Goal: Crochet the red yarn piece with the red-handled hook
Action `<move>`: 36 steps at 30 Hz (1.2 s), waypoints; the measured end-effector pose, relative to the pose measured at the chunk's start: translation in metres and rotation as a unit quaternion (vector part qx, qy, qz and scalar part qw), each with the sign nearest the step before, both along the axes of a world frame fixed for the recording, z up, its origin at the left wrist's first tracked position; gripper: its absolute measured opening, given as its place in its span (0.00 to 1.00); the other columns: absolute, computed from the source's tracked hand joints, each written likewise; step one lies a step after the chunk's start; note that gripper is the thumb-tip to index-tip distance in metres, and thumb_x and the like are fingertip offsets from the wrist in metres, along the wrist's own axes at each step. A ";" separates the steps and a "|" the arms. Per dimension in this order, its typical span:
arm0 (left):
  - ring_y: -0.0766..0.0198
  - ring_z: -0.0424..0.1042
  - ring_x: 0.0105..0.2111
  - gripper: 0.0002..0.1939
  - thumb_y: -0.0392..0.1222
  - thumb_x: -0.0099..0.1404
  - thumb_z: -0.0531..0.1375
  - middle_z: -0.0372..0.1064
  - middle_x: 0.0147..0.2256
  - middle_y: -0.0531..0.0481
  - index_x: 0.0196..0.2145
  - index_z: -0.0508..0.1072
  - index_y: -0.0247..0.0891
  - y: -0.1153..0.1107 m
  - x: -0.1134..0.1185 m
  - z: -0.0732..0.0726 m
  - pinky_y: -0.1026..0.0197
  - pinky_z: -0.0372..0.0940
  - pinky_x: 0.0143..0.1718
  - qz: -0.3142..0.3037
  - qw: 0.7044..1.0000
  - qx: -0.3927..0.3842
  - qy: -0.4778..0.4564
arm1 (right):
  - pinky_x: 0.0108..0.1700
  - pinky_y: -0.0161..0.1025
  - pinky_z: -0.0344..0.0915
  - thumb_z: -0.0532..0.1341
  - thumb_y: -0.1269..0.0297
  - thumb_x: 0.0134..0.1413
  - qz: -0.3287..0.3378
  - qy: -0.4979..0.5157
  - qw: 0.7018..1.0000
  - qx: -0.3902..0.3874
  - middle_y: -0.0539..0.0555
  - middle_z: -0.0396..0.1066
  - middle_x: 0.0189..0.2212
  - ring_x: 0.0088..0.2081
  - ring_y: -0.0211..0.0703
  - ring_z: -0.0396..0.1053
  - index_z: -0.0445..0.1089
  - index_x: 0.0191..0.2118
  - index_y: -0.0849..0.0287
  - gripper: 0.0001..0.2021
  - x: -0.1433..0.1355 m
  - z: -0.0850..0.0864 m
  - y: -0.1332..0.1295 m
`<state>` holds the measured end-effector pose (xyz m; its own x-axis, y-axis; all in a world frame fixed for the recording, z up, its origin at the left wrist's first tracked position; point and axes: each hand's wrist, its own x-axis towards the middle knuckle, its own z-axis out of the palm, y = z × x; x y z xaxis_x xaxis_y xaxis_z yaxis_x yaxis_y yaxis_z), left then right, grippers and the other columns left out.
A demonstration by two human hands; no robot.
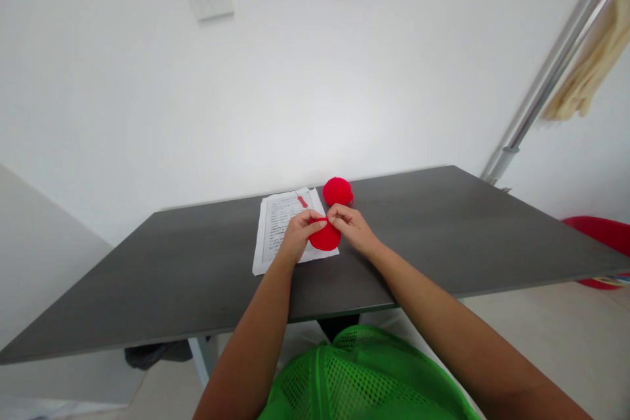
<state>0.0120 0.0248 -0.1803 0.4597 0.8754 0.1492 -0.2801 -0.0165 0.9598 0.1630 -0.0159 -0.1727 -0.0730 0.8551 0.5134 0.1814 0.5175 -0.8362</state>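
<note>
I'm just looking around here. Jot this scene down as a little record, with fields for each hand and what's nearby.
Left hand: left hand pinches the left edge of a red round piece
Right hand: right hand pinches the piece's upper right edge
Under the piece: printed paper on a dark gray table
On the paper: small red tool
Beyond the hands: red yarn ball
Clothing: green mesh garment
</note>
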 end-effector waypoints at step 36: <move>0.69 0.65 0.22 0.11 0.39 0.44 0.69 0.70 0.21 0.54 0.24 0.71 0.34 -0.003 0.002 0.005 0.66 0.58 0.27 0.014 0.999 -0.023 -0.018 | 0.29 0.35 0.51 0.53 0.65 0.51 0.020 0.013 1.000 0.014 0.46 0.57 0.22 0.25 0.35 0.54 0.61 0.25 0.58 0.07 0.000 -0.002 0.002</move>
<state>0.0136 0.0217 -0.1757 0.4304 0.8939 0.1254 -0.3149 0.0185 0.9489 0.1633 -0.0141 -0.1746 -0.0926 0.8373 0.5388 0.1395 0.5467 -0.8256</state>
